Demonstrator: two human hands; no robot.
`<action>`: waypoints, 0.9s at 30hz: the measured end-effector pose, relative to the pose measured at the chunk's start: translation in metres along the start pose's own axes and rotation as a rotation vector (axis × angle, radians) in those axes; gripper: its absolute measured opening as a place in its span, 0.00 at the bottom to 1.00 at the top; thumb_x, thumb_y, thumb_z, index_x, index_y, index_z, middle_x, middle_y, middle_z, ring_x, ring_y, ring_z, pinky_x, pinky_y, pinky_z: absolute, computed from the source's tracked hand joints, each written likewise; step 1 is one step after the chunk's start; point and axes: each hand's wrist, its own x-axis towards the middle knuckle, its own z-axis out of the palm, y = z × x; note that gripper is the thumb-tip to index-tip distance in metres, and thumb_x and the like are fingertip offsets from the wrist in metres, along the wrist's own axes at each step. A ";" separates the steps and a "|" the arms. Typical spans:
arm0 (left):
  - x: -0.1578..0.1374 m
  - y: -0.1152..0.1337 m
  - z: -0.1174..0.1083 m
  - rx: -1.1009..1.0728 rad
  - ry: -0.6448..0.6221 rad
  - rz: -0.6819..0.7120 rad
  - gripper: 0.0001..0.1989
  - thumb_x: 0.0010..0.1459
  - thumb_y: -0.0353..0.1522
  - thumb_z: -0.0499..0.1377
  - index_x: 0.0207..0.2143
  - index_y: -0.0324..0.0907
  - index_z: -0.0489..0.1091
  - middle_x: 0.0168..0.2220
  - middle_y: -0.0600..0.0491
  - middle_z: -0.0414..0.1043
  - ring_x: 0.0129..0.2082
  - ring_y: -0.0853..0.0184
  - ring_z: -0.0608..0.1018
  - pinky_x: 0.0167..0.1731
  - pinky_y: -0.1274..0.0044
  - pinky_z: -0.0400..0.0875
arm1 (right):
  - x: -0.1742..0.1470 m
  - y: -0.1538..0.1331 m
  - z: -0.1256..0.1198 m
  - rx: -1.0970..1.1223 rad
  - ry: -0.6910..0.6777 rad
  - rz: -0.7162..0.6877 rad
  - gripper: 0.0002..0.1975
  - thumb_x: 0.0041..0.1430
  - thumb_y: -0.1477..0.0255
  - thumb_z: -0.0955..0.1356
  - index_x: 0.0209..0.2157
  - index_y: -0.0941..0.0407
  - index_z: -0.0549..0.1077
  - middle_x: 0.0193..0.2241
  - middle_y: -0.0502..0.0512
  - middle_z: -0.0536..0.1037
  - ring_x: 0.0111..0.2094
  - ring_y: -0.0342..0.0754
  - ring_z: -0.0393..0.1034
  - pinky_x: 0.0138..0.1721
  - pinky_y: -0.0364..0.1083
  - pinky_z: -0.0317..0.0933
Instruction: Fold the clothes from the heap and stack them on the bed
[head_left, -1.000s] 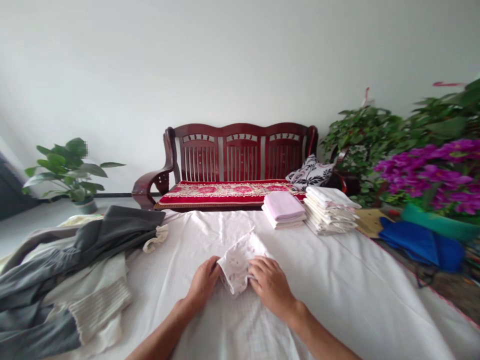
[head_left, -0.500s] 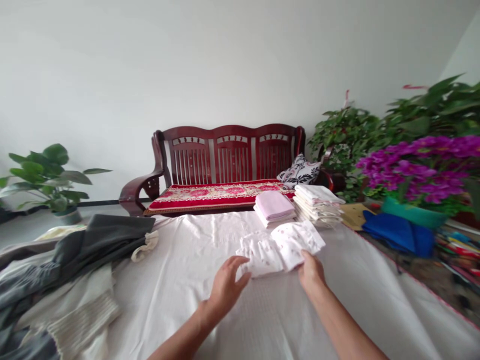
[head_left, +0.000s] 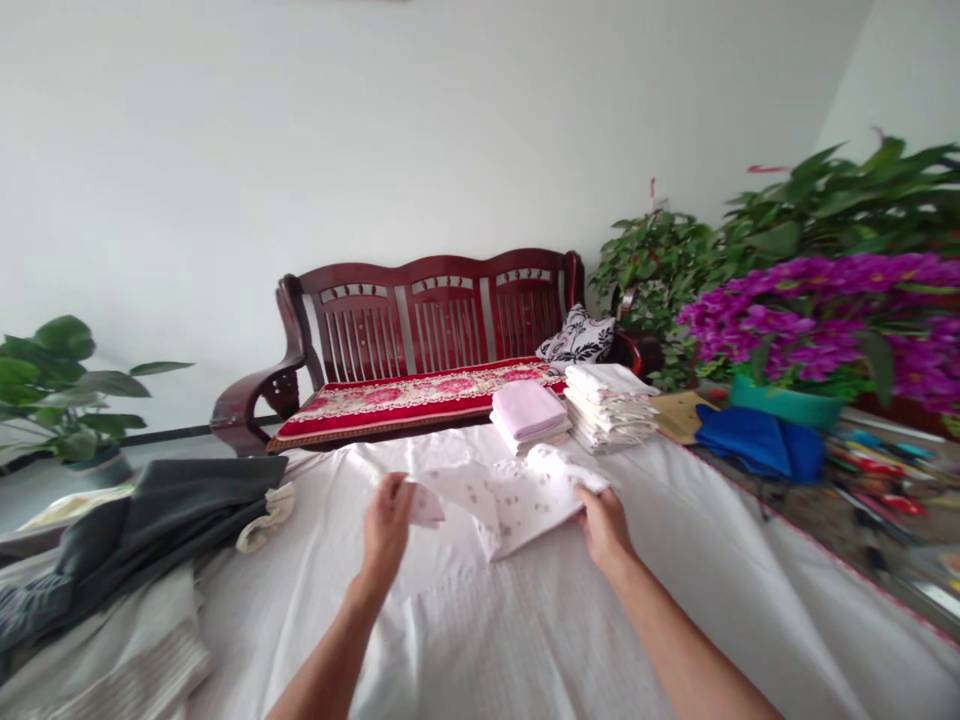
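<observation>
A white cloth garment with small printed spots (head_left: 510,505) is stretched between my hands, partly lying on the white sheet (head_left: 465,640). My left hand (head_left: 388,530) pinches its left end, lifted a little off the sheet. My right hand (head_left: 602,522) grips the right end, where the fabric is bunched. What kind of garment it is I cannot make out. Just beyond it stands a short stack of folded cloth with a lilac piece (head_left: 529,408) on top. Right beside that is a taller stack of folded white cloths (head_left: 609,405).
On the left lies a heap of loose clothes, with dark grey trousers (head_left: 172,510) on top. At the right are a blue cloth (head_left: 757,440), purple flowers (head_left: 817,310) in a teal pot and assorted small tools. A wooden bench (head_left: 435,300) stands behind.
My left hand has moved left and closed on the garment's edge, pulling it out from its bunched shape. My right hand keeps hold of the right end. The view has shifted slightly right.
</observation>
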 end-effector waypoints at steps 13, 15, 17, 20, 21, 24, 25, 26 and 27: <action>-0.006 -0.038 -0.067 0.461 0.042 0.090 0.12 0.56 0.32 0.54 0.38 0.45 0.76 0.42 0.49 0.76 0.43 0.57 0.77 0.47 0.67 0.70 | -0.021 0.012 0.009 -0.033 -0.339 0.181 0.13 0.40 0.73 0.78 0.29 0.55 0.74 0.28 0.51 0.81 0.31 0.47 0.76 0.34 0.47 0.74; -0.020 -0.024 -0.032 0.307 -0.171 0.195 0.10 0.59 0.34 0.55 0.40 0.46 0.76 0.42 0.51 0.77 0.41 0.61 0.79 0.45 0.70 0.71 | -0.022 0.012 0.008 -0.055 -0.327 0.167 0.13 0.40 0.71 0.79 0.28 0.55 0.74 0.26 0.50 0.80 0.29 0.46 0.75 0.33 0.46 0.74; -0.035 -0.007 0.004 0.215 -0.352 0.236 0.09 0.61 0.34 0.56 0.39 0.46 0.76 0.40 0.52 0.78 0.39 0.64 0.79 0.42 0.73 0.72 | -0.024 0.011 0.009 -0.074 -0.320 0.154 0.15 0.39 0.69 0.79 0.28 0.55 0.74 0.26 0.50 0.80 0.28 0.45 0.74 0.32 0.46 0.73; -0.054 0.017 0.049 0.165 -0.510 0.235 0.10 0.60 0.31 0.58 0.43 0.47 0.76 0.40 0.53 0.78 0.37 0.67 0.79 0.39 0.77 0.71 | -0.027 0.007 0.011 -0.081 -0.310 0.139 0.17 0.38 0.66 0.80 0.29 0.55 0.74 0.25 0.48 0.79 0.27 0.45 0.73 0.30 0.45 0.72; -0.058 0.024 0.061 0.170 -0.528 0.228 0.12 0.59 0.30 0.59 0.45 0.47 0.75 0.42 0.53 0.78 0.37 0.67 0.79 0.39 0.77 0.71 | -0.029 0.006 0.012 -0.073 -0.312 0.139 0.18 0.38 0.65 0.80 0.29 0.55 0.74 0.25 0.48 0.78 0.27 0.44 0.73 0.30 0.45 0.71; -0.061 0.035 0.085 0.265 -0.539 0.210 0.14 0.58 0.29 0.60 0.47 0.47 0.74 0.43 0.53 0.77 0.36 0.68 0.79 0.38 0.78 0.69 | -0.035 0.000 0.016 -0.034 -0.334 0.141 0.19 0.38 0.64 0.80 0.30 0.55 0.74 0.24 0.46 0.77 0.25 0.43 0.71 0.28 0.44 0.69; -0.060 0.037 0.089 0.307 -0.538 0.206 0.13 0.58 0.29 0.59 0.46 0.47 0.75 0.42 0.53 0.77 0.36 0.68 0.78 0.37 0.77 0.68 | -0.037 -0.001 0.017 -0.027 -0.343 0.142 0.19 0.38 0.64 0.80 0.29 0.55 0.74 0.23 0.46 0.76 0.24 0.43 0.70 0.27 0.43 0.68; -0.058 0.037 0.093 0.340 -0.539 0.200 0.11 0.59 0.30 0.59 0.43 0.46 0.76 0.41 0.53 0.77 0.35 0.68 0.78 0.36 0.77 0.67 | -0.039 -0.002 0.018 -0.025 -0.352 0.143 0.19 0.38 0.63 0.80 0.29 0.55 0.73 0.22 0.45 0.75 0.24 0.43 0.69 0.27 0.43 0.67; -0.055 0.036 0.095 0.359 -0.540 0.193 0.09 0.59 0.30 0.58 0.40 0.45 0.76 0.39 0.53 0.77 0.34 0.67 0.77 0.35 0.77 0.66 | -0.040 -0.003 0.019 -0.027 -0.364 0.143 0.19 0.38 0.63 0.80 0.28 0.56 0.73 0.20 0.45 0.74 0.23 0.42 0.68 0.26 0.43 0.65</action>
